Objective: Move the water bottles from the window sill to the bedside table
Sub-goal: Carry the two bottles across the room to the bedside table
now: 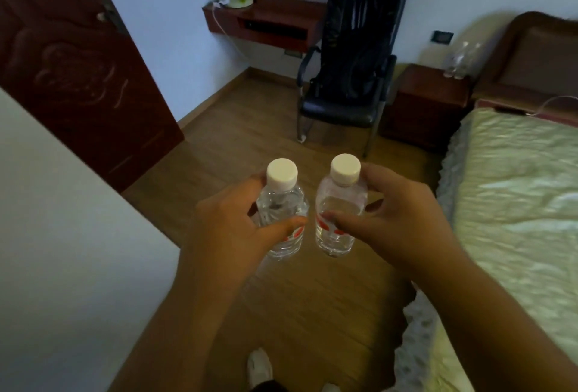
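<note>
I carry two small clear water bottles with white caps and red labels, upright and side by side above the wooden floor. My left hand [231,226] grips the left bottle [283,204] round its body. My right hand [394,219] grips the right bottle [339,204], thumb across its front. The dark wooden bedside table [422,104] stands far ahead on the right, beside the bed's headboard. Two more clear bottles [458,60] stand at its back right corner.
A black chair [344,91] stands left of the bedside table. The bed [516,188] with a pale green cover runs along the right. A dark red door [72,63] hangs open at left. A wall shelf [266,19] holds a fan. Wooden floor [234,129] lies ahead.
</note>
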The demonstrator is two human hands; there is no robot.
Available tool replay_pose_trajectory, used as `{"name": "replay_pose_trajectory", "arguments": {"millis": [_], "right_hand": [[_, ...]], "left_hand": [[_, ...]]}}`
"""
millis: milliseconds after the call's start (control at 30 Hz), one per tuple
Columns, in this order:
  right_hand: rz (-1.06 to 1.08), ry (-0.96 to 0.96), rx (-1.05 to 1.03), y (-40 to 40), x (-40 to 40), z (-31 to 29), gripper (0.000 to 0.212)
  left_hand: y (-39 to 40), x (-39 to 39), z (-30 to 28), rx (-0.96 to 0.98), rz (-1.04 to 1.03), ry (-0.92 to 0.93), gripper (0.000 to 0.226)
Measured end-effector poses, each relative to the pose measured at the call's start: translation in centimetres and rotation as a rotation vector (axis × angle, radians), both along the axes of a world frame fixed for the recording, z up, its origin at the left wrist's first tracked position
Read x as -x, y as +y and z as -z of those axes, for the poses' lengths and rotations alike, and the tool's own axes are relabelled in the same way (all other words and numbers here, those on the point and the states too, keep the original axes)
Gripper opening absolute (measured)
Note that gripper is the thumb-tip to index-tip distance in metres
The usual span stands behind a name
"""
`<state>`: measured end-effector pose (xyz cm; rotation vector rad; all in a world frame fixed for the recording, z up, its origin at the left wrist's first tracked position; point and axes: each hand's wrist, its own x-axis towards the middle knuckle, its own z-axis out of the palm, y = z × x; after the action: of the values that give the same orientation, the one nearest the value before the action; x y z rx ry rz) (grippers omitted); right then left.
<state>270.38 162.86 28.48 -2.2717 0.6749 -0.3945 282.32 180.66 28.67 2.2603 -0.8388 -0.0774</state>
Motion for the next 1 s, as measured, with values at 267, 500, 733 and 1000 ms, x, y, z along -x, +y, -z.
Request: {"name": "replay_pose_trajectory", "arguments": {"millis": [267, 500, 733, 1000], "right_hand": [[0.26, 0.004, 0.049, -5.5, -3.2, 0.0, 0.071], [0.461, -0.026, 0.066, -8.1, -7.9, -1.1, 0.066], [0.572, -0.048, 0.035, -9.5, -10.5, -0.3, 0.062], [0.62, -0.028, -0.011, -13.6, -11.5, 0.5, 0.06]], "left_hand": [[-9.2, -8.5, 1.4, 0.034, 0.339, 0.029, 0.082], [-15.2, -15.7, 0.6, 0.1, 0.577, 0.017, 0.079], [-19.0, -20.0, 1.2, 0.1, 0.717, 0.029, 0.079], [-24.0, -21.6, 2.2, 0.08, 0.758, 0.074, 0.078]]}}
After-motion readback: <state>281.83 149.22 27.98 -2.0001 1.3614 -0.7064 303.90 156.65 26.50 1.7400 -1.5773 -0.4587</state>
